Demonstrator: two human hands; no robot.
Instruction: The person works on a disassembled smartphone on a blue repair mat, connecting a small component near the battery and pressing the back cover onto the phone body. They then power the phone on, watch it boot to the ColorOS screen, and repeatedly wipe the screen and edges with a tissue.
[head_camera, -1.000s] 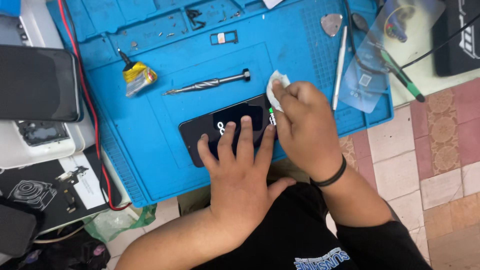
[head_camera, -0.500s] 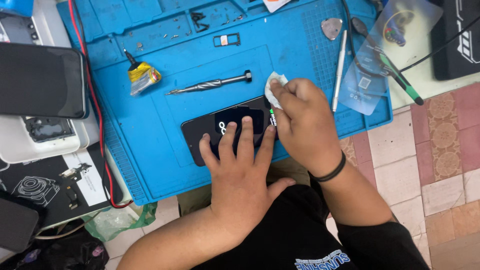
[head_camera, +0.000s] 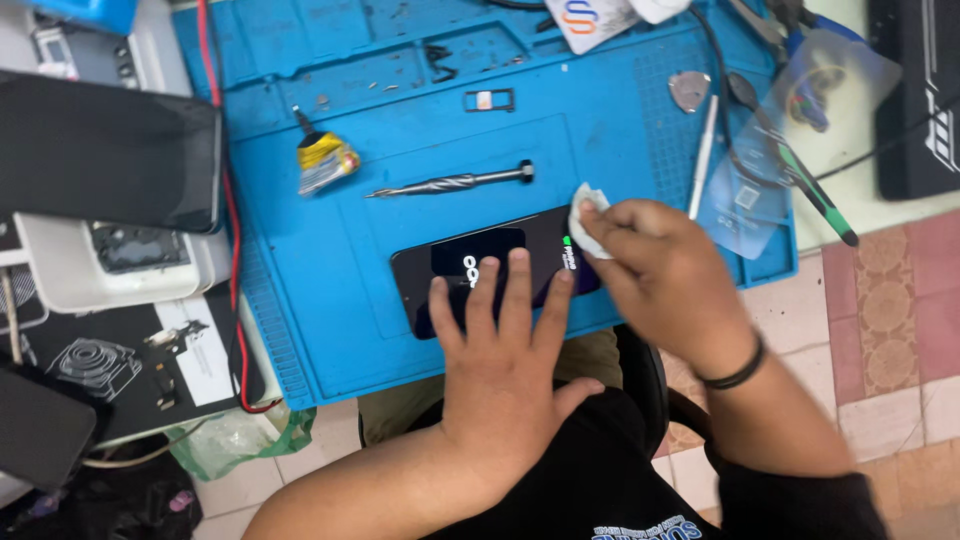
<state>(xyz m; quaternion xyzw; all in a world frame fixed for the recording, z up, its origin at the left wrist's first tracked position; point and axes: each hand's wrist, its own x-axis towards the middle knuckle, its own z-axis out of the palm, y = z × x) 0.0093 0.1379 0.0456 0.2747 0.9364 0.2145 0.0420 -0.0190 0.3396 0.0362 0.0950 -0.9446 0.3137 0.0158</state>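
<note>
We are pinning the phone (head_camera: 470, 265) flat with our left hand (head_camera: 505, 370) while our right hand (head_camera: 660, 275) is pinching a white wipe (head_camera: 583, 215), cleaning its right end; next probably needs gentle strokes leftward.

head view | above, facing steeply down | close over blue mat (head_camera: 330, 300); single view only

A screwdriver (head_camera: 450, 184) and glue tube (head_camera: 324, 160) lie on the blue mat (head_camera: 300, 290).

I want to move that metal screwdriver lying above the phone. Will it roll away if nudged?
The screwdriver looks round and slim, so a sideways nudge would probably roll it. The blue mat looks rubbery and may slow it. Being metal, it is likely stiff and somewhat heavy for its size.
</note>
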